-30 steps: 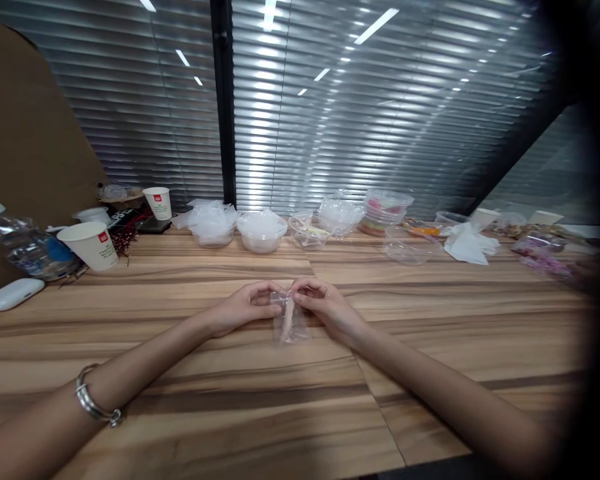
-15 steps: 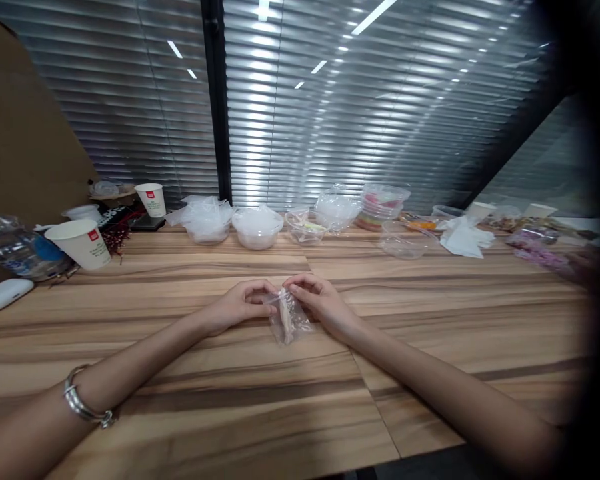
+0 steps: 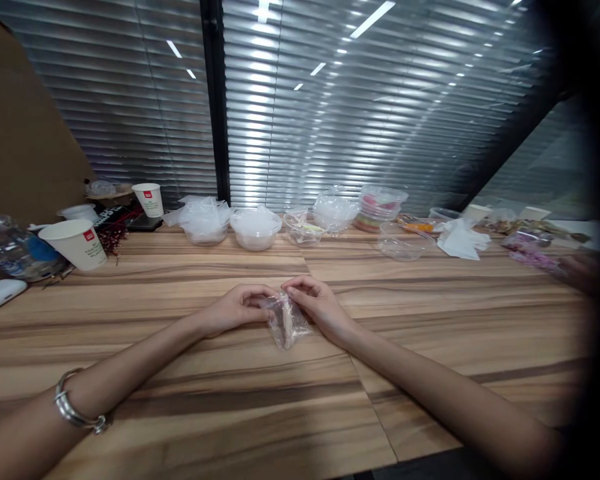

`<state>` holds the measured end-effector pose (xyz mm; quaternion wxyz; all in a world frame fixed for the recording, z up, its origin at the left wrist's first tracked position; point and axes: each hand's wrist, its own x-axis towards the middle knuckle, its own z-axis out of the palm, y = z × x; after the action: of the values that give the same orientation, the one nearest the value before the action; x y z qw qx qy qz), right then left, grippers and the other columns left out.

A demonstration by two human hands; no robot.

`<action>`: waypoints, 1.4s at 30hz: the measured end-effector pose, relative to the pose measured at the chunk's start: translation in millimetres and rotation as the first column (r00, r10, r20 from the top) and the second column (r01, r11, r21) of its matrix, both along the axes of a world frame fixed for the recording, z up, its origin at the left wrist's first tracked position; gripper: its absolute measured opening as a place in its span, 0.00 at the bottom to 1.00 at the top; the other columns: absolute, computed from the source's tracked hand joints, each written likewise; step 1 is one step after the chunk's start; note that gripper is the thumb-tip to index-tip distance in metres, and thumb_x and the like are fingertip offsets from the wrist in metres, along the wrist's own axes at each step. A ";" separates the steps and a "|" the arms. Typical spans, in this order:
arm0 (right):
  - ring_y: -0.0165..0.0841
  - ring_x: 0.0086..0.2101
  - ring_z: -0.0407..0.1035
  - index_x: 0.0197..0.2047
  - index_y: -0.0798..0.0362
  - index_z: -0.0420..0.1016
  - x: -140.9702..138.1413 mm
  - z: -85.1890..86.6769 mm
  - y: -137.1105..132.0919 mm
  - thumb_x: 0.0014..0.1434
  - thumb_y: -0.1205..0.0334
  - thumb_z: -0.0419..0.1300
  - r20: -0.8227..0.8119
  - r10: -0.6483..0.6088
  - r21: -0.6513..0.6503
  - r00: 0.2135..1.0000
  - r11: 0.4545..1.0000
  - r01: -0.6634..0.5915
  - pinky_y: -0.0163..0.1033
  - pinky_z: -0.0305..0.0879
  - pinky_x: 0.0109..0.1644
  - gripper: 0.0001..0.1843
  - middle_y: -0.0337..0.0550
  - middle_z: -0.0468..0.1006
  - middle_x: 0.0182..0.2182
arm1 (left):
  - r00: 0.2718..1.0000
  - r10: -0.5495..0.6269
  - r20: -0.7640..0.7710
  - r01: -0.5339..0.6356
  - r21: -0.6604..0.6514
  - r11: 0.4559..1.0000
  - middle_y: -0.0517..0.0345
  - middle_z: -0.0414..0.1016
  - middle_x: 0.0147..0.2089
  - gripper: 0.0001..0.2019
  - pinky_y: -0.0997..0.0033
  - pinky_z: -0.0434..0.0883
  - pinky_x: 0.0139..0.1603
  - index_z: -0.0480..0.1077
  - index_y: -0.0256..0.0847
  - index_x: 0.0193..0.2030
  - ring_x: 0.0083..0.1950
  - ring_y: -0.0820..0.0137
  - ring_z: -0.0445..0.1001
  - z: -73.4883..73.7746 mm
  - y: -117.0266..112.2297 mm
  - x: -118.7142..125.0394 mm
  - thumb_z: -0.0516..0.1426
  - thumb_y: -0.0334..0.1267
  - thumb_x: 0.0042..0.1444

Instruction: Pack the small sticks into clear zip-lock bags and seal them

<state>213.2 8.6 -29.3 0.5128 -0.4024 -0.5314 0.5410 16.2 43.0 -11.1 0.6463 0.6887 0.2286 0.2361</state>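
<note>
Between my two hands is a small clear plastic bag [image 3: 297, 325] with a pale, elongated piece [image 3: 287, 321] inside, whose kind I cannot make out. My left hand [image 3: 235, 309] pinches the bag's upper left edge between thumb and fingers. At the bag's top, my right hand [image 3: 323, 309] pinches the opposite side of the edge with thumb and fingertips. The bag hangs down from the fingers, just over or against the wooden table [image 3: 205, 393]; which of the two I cannot tell.
Along the back stand clear plastic bowls [image 3: 257, 237], a stack of tubs [image 3: 377, 212] and crumpled white tissue [image 3: 463, 238]. Paper cups [image 3: 77, 245], a water bottle [image 3: 15, 250] and a white case [image 3: 1, 295] are at left. Another person's hand [image 3: 583, 270] shows blurred at right, beside purple material [image 3: 535, 260].
Both hands stay at the bag with nearly the same grip. The bag's lower end has tipped slightly, and the view has shifted a little. The other person's hand at right shows more.
</note>
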 end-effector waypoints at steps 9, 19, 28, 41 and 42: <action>0.28 0.27 0.64 0.36 0.52 0.73 -0.9 0.1 -1.4 0.50 0.58 0.63 -0.049 -0.006 -0.010 0.999 1.000 0.005 0.33 0.59 0.30 0.10 0.39 0.72 0.29 | 0.999 -0.042 -0.016 0.043 0.038 0.998 0.51 0.74 0.47 0.15 0.65 0.66 0.52 0.70 0.37 0.47 0.48 0.64 0.71 3.0 -0.1 -0.6 0.59 0.35 0.51; 0.35 0.42 0.67 0.46 0.48 0.68 -3.8 2.6 -1.2 0.54 0.57 0.59 -0.098 0.018 0.019 0.995 1.000 -0.016 0.41 0.64 0.45 0.15 0.42 0.72 0.43 | 0.916 0.353 0.190 -0.349 -0.053 0.936 0.53 0.72 0.49 0.16 0.62 0.63 0.55 0.68 0.39 0.46 0.51 0.64 0.69 -4.6 6.8 2.3 0.61 0.36 0.49; 0.31 0.34 0.69 0.45 0.50 0.66 -4.3 -0.6 0.4 0.50 0.60 0.63 -0.038 0.011 0.033 0.999 0.999 -0.010 0.38 0.65 0.39 0.19 0.41 0.75 0.37 | 0.893 0.411 0.184 -0.414 -0.025 0.910 0.51 0.70 0.52 0.19 0.61 0.62 0.56 0.66 0.38 0.48 0.53 0.62 0.67 -4.4 7.2 1.6 0.61 0.37 0.48; 0.27 0.29 0.67 0.40 0.50 0.65 -6.9 -2.0 0.8 0.48 0.63 0.64 -0.102 0.062 0.016 0.993 0.998 -0.060 0.34 0.64 0.35 0.16 0.36 0.72 0.32 | 0.925 0.346 0.158 -0.351 0.006 0.936 0.50 0.70 0.51 0.20 0.62 0.63 0.56 0.65 0.38 0.49 0.53 0.63 0.68 -1.7 7.0 1.3 0.61 0.35 0.48; 0.27 0.30 0.68 0.40 0.50 0.66 -7.2 -2.0 0.6 0.48 0.63 0.64 -0.103 0.067 0.015 0.992 0.998 -0.066 0.34 0.64 0.35 0.16 0.36 0.72 0.32 | 0.925 0.347 0.155 -0.353 0.014 0.936 0.50 0.70 0.51 0.20 0.63 0.63 0.55 0.66 0.37 0.49 0.52 0.64 0.68 -1.5 6.9 1.3 0.61 0.35 0.48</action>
<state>206.0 9.3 -31.4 0.5238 -0.3529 -0.5204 0.5746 17.4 49.9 -12.7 0.5946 0.6305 0.2935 0.4035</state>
